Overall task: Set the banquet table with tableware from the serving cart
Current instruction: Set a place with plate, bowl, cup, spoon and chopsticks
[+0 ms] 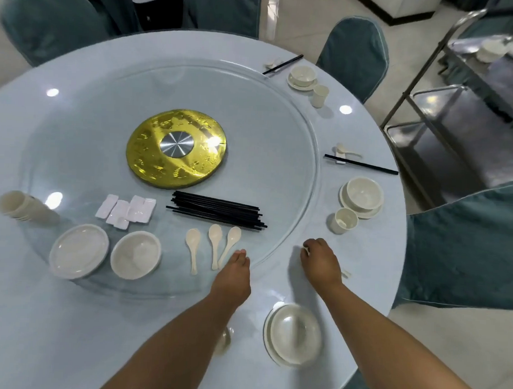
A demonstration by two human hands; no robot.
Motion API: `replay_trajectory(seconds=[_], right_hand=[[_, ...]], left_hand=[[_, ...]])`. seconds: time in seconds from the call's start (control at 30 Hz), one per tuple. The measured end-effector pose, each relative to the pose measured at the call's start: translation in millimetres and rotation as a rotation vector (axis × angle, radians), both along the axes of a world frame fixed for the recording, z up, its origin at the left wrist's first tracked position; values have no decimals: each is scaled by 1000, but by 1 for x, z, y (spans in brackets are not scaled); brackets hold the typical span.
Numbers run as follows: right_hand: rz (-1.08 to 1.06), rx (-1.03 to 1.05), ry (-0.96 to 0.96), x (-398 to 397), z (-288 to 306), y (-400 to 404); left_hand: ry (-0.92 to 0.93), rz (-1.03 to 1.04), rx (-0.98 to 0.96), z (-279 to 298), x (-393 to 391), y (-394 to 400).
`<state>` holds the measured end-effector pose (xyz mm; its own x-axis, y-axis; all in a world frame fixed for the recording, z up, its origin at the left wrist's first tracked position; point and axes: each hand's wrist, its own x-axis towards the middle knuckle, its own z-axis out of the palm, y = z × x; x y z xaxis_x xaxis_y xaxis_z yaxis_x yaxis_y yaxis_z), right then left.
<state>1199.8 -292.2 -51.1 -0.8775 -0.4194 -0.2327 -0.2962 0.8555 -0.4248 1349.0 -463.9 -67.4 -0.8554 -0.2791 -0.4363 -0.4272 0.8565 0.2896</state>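
setting a round table, seen from the head camera.
right hand (320, 260) curled around a small white spoon (346, 274) on the pale blue table (67, 318), near the glass turntable (281, 136) edge; left hand (234, 270) reaching with straight fingers to three cream spoons (215, 245) lying on the glass beside black chopsticks (216, 210). steel serving cart (459, 94) and teal covered chairs (355, 51) around.

Teal-covered chairs (354, 51) ring the round table (38, 317) on a pale tiled floor (295, 16).
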Motion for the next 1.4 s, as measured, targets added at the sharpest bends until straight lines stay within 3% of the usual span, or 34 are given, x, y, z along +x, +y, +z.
replay_trajectory(seconds=[0.3,0.6,1.0,1.23,1.4], right_hand=[[270,41,-43,33,6,-107],[304,140,-116,69,-10,-172],[392,240,-77,107,-13,-198],[509,367,61,117,-11,-203],[483,342,44,112,-10,-199]], left_hand=[[-22,25,30,-4,49,-32],[1,106,111,-3,97,-65],[-1,138,154,-6,136,-106],[-1,151,147,-11,146,-114],[-24,113,134,-14,145,-117]])
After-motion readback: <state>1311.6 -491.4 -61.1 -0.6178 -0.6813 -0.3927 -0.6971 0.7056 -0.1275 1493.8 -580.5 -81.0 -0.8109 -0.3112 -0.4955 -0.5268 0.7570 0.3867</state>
